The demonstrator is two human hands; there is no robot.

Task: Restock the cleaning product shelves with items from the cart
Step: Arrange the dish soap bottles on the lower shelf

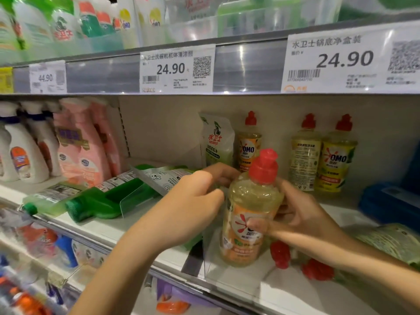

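Gripping the orange-label bottle (pixel 247 214) from both sides, the person held it upright at the front of the shelf (pixel 141 226). The right hand (pixel 300 214) wrapped the bottle's right side, its thumb pressed on the front label and its fingers (pixel 293 194) curled round the back. The left hand (pixel 193 201) closed in on the bottle's left, its fingers curled against the shoulder just below the red cap (pixel 264 165). Whether the bottle's base rested on the shelf or hung just above it could not be told.

Just left of the bottle's base stood a clear divider (pixel 205 258). Further left of the bottle, 2 green bottles (pixel 102 205) lay on their sides, caps toward the shelf's front edge. Well left of the bottle, pink bottles (pixel 77 142) stood upright.

Behind the bottle, against the back wall, stood a white-and-green pouch (pixel 217 139) and 1 red-capped OMO bottle (pixel 248 144). Behind and to the right of the bottle stood 2 more yellow bottles (pixel 305 155), side by side. Near the bottle's base, to its right, 2 red caps (pixel 280 254) of bottles lying flat showed under the right forearm. Far right of the bottle sat a blue object (pixel 386 201), too blurred to identify. Above the bottle, on the edge of the next shelf up, a price tag (pixel 177 69) read 24.90.
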